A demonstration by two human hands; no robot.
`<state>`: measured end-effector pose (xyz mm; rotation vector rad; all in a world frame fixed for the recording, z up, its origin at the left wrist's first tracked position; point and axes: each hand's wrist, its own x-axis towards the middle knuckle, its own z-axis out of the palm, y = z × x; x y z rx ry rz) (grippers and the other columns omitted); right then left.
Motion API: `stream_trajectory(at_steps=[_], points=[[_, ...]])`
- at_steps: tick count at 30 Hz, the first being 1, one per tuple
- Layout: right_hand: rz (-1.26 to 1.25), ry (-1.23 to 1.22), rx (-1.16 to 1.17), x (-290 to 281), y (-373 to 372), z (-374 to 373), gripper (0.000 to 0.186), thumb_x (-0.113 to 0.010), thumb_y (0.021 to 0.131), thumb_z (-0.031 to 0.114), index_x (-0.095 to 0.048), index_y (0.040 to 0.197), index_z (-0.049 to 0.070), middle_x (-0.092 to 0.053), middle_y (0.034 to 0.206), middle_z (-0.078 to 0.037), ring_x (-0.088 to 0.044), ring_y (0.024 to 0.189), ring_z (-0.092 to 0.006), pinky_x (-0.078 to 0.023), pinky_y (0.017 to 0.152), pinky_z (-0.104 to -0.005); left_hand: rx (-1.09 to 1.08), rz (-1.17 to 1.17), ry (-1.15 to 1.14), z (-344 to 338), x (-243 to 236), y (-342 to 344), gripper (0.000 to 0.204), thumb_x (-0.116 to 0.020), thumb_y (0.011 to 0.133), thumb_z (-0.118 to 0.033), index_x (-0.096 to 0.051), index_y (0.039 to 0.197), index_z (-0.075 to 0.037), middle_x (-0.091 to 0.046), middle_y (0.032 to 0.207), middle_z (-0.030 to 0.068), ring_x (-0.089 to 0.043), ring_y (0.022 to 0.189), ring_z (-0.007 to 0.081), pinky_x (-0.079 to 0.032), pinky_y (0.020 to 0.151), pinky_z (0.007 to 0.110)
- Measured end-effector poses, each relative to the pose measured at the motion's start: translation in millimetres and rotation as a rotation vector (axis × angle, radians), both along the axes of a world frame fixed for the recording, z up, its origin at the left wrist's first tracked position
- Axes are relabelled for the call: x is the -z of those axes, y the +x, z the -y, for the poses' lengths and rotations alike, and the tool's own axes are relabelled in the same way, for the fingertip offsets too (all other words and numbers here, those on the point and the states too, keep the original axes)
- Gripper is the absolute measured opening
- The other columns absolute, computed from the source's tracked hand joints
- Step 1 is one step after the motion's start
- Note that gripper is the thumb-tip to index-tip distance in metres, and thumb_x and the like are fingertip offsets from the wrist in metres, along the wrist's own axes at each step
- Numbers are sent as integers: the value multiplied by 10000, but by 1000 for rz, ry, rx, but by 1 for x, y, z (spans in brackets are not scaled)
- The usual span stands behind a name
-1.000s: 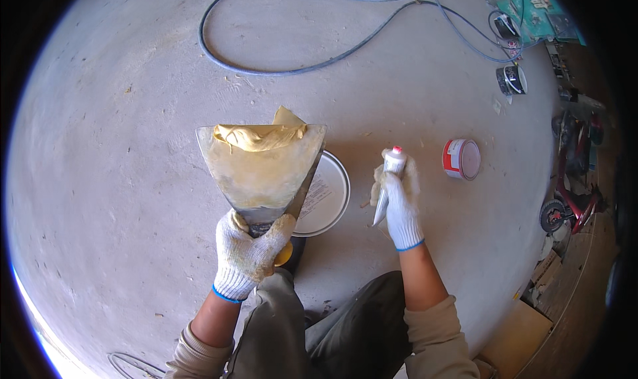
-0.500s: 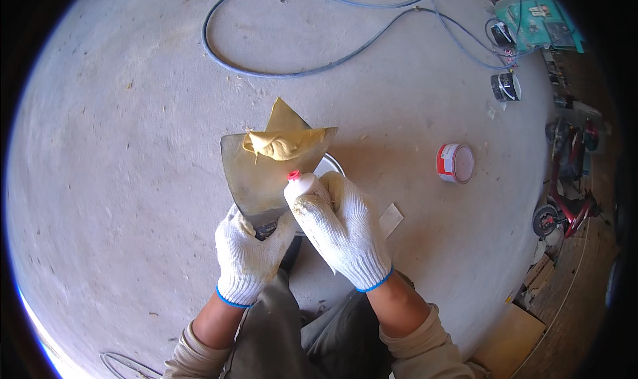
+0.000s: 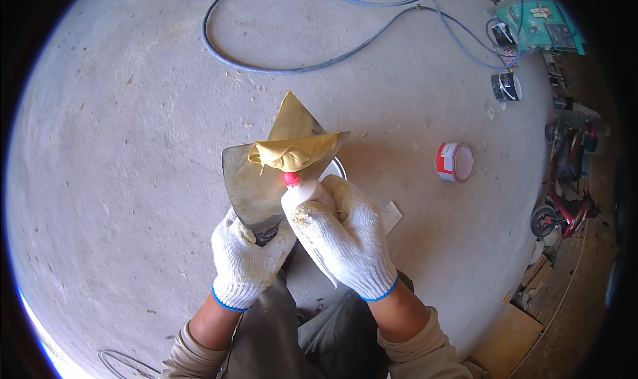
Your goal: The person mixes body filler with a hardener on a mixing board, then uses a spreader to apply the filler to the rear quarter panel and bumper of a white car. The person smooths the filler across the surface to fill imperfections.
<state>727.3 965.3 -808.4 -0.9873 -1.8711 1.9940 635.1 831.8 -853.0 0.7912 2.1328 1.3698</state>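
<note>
My left hand (image 3: 251,263), in a white knit glove, is closed on the handle of a wide metal scraper (image 3: 249,186). A thick lump of yellow paste (image 3: 291,152) lies along its top edge, and a yellow-coated triangular blade (image 3: 291,116) sticks up behind it. My gloved right hand (image 3: 342,243) grips a white tube (image 3: 299,194) with a red cap end, held up in front of the scraper, just under the paste; whether they touch I cannot tell. A round metal lid or bucket (image 3: 339,168) is mostly hidden behind both hands.
A red-and-white can (image 3: 454,162) and a small pale card (image 3: 392,217) lie on the concrete floor. A blue hose (image 3: 299,69) loops at the back. Black buckets (image 3: 506,87), a teal case (image 3: 531,23), a red small-wheeled bike (image 3: 565,206) and cardboard (image 3: 508,332) line the right side.
My right hand has moved left with the tube, from beside the bucket to in front of the scraper. The scraper has tilted and shifted right; its paste-covered edge sits lower.
</note>
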Motion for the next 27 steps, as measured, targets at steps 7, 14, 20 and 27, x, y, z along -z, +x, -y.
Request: stream_trajectory(at_steps=[7, 14, 20, 27], points=[[42, 11, -42, -4, 5, -5, 186, -754, 992, 206, -710, 988, 25, -618, 805, -51, -571, 691, -118, -469, 601, -301, 14, -97, -60, -2, 1, -1, 320, -849, 839, -147, -743, 1127, -55, -778, 1003, 144, -775, 860, 316, -607, 774, 377], [93, -181, -46, -23, 12, -14, 322, -693, 1043, 279, -700, 980, -37, -634, 743, -91, -574, 684, -80, -461, 572, -314, 155, -462, -69, -4, 4, -20, 299, -854, 772, -95, -790, 1064, -84, -768, 1037, 130, -760, 811, 308, -613, 731, 388], [327, -336, -140, -6, 18, -19, 315, -664, 1064, 249, -700, 1147, -53, -722, 949, -42, -647, 846, -43, -516, 697, -200, 150, -474, -76, -9, 4, -32, 282, -864, 775, -94, -789, 1047, -82, -783, 1036, 112, -768, 823, 289, -612, 739, 383], [562, 160, -174, 35, 35, -20, 569, -832, 855, 289, -537, 1242, -6, -657, 1002, -150, -684, 904, -229, -562, 789, -370, -190, 533, -34, 0, -10, -41, 271, -818, 849, -102, -713, 1055, 38, -756, 835, 76, -690, 694, 118, -565, 657, 279]])
